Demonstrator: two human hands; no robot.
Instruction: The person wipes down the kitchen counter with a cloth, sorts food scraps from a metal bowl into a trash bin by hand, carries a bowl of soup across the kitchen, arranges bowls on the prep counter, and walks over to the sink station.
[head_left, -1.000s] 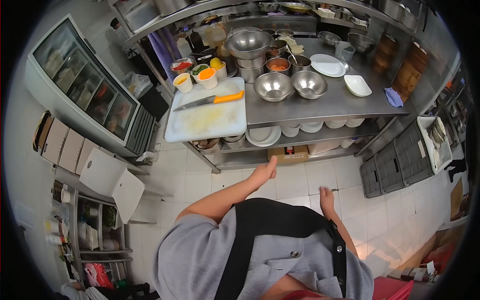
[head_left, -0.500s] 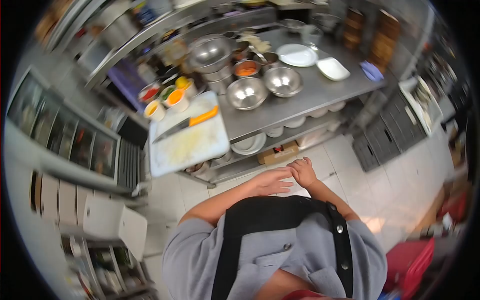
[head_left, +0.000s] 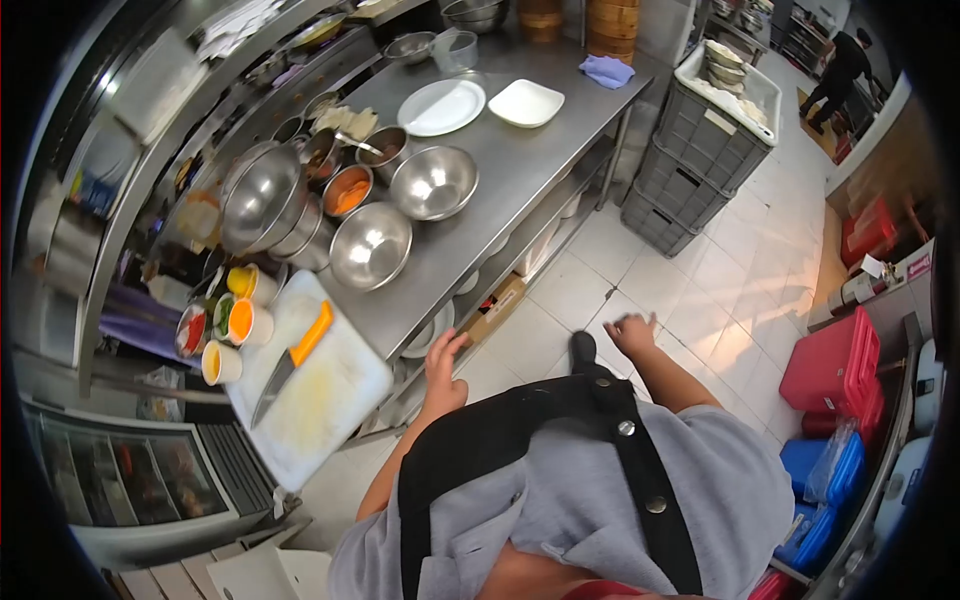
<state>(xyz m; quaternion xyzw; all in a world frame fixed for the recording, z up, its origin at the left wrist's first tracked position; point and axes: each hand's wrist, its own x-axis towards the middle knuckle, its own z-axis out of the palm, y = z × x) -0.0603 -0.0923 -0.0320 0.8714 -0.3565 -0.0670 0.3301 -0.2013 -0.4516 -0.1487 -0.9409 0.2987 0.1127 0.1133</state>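
Observation:
My left hand holds nothing; its fingers are stretched and apart, near the edge of the steel worktable. My right hand hangs above the tiled floor, empty, with loosely bent fingers spread. Closest to my left hand lies a white cutting board, and on it a knife with an orange handle. Two steel mixing bowls stand behind the board. Beside them, a small steel pot contains something orange. Small tubs of cut food sit along the board's far left side.
A white oval plate, a square dish and a purple cloth lie farther along the worktable. Stacked grey crates stand past its end. Red bins and blue bins line the right. Another person is far off.
My hands, together before, have moved apart, the left toward the table and the right outward. The view has turned to the right, bringing the crates, bins and another person into sight.

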